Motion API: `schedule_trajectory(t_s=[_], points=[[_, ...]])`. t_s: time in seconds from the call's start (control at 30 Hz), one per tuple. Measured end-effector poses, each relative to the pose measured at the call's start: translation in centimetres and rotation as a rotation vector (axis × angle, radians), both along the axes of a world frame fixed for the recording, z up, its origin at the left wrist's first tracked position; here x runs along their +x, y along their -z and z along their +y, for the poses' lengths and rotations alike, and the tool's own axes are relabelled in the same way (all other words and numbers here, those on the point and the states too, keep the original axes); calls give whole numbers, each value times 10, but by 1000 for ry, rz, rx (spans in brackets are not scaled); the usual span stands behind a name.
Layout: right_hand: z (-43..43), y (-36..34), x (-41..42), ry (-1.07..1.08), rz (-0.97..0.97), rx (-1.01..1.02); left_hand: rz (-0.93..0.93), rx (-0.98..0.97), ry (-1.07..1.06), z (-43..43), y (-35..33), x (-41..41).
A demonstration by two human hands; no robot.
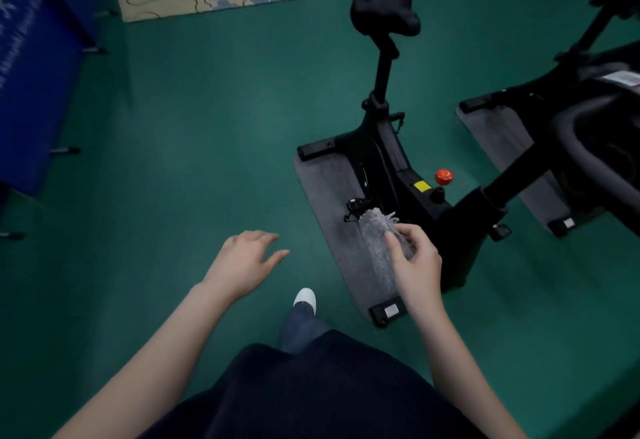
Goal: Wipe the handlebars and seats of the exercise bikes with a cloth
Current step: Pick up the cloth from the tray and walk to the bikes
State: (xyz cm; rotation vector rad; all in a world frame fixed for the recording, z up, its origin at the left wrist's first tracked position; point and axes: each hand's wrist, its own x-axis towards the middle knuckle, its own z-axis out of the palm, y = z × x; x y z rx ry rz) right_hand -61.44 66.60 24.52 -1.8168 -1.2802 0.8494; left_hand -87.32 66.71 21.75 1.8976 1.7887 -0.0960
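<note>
The right hand (pixel 415 258) pinched the cloth (pixel 379 231) bunched, ready for wiping, near the bike (pixel 398 161) but well short of its seat (pixel 382 7). The left hand (pixel 247 262) hung open, holding nothing, probably for balance.

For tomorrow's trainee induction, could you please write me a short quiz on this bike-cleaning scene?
1. True or false: the left hand holds the cloth.
2. What colour is the knob on the bike? A red, B blue, C white.
3. Fill in: the bike stands on a grey ___.
Key: 1 false, the right hand grips it; 2 A; 3 mat.
</note>
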Motion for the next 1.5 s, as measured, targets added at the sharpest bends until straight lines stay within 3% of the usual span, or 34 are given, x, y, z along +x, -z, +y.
schedule_trajectory(t_s=[0.33, 0.9, 1.23, 1.5], points=[[94, 2, -15, 46, -2, -45, 60, -103, 180, 121, 5, -12], [159, 3, -143, 738, 18, -67, -33, -51, 750, 338, -1, -81], [145, -9, -129, 1128, -34, 27, -208, 23, 1039, 387, -12, 21], [173, -9, -75, 1232, -45, 78, -274, 57, 1188, 405, -18, 118]])
